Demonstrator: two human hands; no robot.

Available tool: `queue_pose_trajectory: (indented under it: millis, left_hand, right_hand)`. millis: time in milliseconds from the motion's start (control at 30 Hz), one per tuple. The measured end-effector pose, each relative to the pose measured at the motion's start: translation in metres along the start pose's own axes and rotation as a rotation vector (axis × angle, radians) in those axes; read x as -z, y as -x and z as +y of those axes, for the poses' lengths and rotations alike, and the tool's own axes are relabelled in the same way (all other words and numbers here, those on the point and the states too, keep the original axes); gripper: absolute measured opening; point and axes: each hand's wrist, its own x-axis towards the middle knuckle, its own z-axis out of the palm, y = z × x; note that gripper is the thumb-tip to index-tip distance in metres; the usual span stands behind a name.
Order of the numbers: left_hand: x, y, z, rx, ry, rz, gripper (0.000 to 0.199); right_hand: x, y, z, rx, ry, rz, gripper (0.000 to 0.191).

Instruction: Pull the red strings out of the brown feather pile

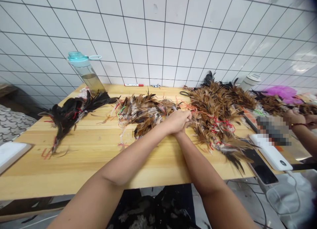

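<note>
In the middle of the table my left hand (178, 120) is closed, its fingers pressed together, in front of and over my right hand (179, 132). What the left fingers hold, if anything, is hidden. Most of my right hand is covered, so its fingers do not show. Brown feathers tied with coloured threads spread around both hands, with a feather pile (143, 111) at the left and a larger pile (215, 106) with red threads at the right. Black feathers (66, 111) in bundles lie further left.
A bottle with a turquoise lid (85, 68) stands at the back left, near a red-capped marker (133, 85). At the right lie a phone (262, 166) and a white power bank (271, 153) with a cable. Another person's hands (296, 118) are at the far right.
</note>
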Motion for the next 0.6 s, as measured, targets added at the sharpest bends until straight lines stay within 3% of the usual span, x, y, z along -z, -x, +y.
queue_pose_trajectory:
  millis: [133, 267, 433, 600]
  left_hand:
    - [0.043, 0.025, -0.017, 0.001, 0.034, 0.105, 0.021]
    - [0.066, 0.061, -0.039, 0.082, -0.042, 0.168, 0.021]
    - [0.071, 0.098, -0.062, 0.112, -0.208, 0.145, 0.020]
    - [0.068, 0.113, -0.066, 0.076, -0.393, 0.157, 0.020]
  right_hand:
    - [0.010, 0.006, 0.005, -0.067, -0.069, -0.121, 0.022]
    - [0.011, 0.003, 0.001, -0.097, -0.193, -0.124, 0.028]
    - [0.011, 0.004, -0.011, -0.144, -0.396, -0.137, 0.031]
    - [0.013, 0.016, -0.034, -0.094, -0.480, -0.246, 0.031]
